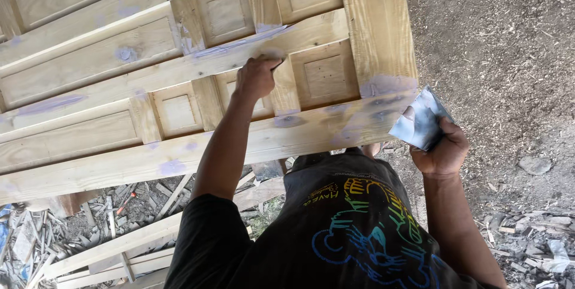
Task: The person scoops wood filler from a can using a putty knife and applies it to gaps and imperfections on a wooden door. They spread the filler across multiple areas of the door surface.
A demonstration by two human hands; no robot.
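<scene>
A pale wooden panelled door (pixel 179 67) lies flat in front of me, with purple-grey filler patches on its joints. My left hand (pixel 256 77) is closed and pressed onto a cross rail of the door, by a small raised panel (pixel 323 74). Only a dark tip of a small tool shows at its fingers. My right hand (pixel 442 148) is off the door's near right corner. It grips a bent metal sheet (pixel 419 118) smeared with grey filler.
Bare dirt with wood chips (pixel 497 37) lies right of the door. Loose wooden battens (pixel 114 247) and scraps litter the ground under the door's near edge. Stones and debris (pixel 539 229) sit at the lower right.
</scene>
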